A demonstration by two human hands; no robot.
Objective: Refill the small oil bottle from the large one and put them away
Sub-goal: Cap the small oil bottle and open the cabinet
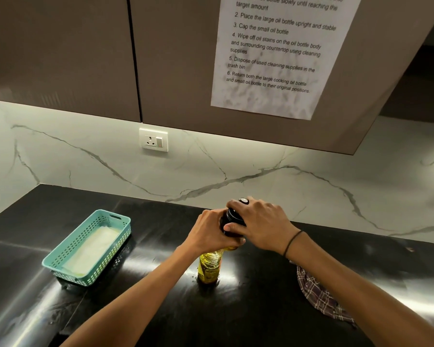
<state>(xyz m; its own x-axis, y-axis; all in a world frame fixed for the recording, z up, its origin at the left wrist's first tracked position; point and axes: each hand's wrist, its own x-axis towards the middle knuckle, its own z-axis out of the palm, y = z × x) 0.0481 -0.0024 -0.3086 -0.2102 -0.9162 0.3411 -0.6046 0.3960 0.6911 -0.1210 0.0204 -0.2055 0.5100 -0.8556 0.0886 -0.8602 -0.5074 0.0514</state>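
Both arms reach over the black counter (261,309). My left hand (208,231) wraps around the neck of the bottle (208,267), which stands upright in the middle of the counter with yellow oil inside. My right hand (258,221) grips the dark cap (232,219) on top. A checked cloth (316,294) lies to the right, a green basket (90,246) to the left.

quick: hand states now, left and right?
Left hand: grips the neck of the small clear bottle of yellow oil.
Right hand: grips its black cap.
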